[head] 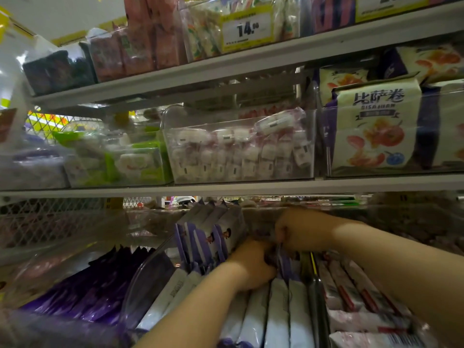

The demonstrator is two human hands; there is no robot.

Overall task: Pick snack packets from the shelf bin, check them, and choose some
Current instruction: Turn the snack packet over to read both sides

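Both hands deep in the clear plastic shelf bin (140,280), working at the upright purple-and-white foil snack packets (211,237) at lower centre of the frame.

The left hand (253,264) has its fingers curled down among the packet tops, though whether they pinch one I cannot tell; the right hand (296,232) is closed like a fist just above it, seemingly nipping a packet edge; the step would go best by drawing one packet straight up, the other hand steadying the row; fingertips are hidden behind knuckles and packets, motion blur smears the print, and the bin's far end is lost in shadow.
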